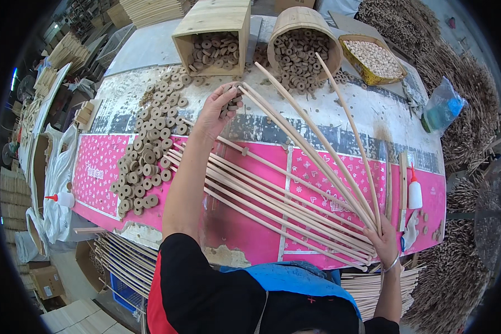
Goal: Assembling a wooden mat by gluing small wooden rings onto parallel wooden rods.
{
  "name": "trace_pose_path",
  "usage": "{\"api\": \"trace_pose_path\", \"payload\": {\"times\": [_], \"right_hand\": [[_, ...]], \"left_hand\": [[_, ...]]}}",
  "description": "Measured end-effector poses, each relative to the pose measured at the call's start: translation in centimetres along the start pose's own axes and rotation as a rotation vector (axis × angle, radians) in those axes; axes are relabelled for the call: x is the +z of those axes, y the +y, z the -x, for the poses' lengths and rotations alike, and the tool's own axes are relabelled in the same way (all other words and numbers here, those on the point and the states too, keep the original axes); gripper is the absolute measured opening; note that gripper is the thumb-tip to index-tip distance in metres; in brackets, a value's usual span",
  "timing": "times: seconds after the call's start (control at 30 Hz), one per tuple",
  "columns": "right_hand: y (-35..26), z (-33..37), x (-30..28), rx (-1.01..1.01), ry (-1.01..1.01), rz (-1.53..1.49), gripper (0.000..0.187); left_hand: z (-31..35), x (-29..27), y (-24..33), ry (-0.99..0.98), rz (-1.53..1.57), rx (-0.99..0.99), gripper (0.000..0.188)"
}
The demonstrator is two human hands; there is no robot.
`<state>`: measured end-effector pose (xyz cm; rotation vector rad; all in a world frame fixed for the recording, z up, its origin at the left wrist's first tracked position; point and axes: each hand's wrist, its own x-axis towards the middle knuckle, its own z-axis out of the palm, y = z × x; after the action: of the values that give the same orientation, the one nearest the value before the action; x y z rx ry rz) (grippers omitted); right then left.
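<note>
My left hand is closed around several small brown wooden rings, close to the far ends of two wooden dowels. Lower right, my right hand grips the near ends of several long pale dowels, which fan out away from me. Under them, more dowels lie side by side across the pink table covering. One dowel there carries a ring partway along. Left of my forearm spreads a loose heap of wooden rings.
At the back, a wooden box and a wooden bucket lie tipped, full of rings. Beside them stands a yellow tray of small pale pieces. White red-tipped bottles flank the work. Stick bundles are piled beyond the right edge.
</note>
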<state>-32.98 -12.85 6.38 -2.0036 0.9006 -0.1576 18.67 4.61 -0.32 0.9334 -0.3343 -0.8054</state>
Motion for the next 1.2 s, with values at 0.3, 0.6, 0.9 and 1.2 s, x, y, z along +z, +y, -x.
{"api": "trace_pose_path", "payload": {"times": [0.3,0.6,0.9,1.2], "right_hand": [[-0.3,-0.4,-0.3,-0.029,0.07,0.166,0.034],[-0.9,-1.1,1.1,-0.084,0.129,0.172,0.033],[-1.1,-1.9,1.8,-0.158,0.177,0.277,0.032],[-3.1,-5.0,4.1,-0.27,0.228,0.353,0.032]], "left_hand": [[0.1,-0.6,0.2,0.049,-0.036,-0.046,0.025],[0.6,1.0,0.1,0.142,-0.217,-0.048,0.026],[1.3,1.2,0.0,0.12,-0.164,-0.078,0.026],[3.5,3.6,-2.7,0.134,-0.318,-0.094,0.026]]}}
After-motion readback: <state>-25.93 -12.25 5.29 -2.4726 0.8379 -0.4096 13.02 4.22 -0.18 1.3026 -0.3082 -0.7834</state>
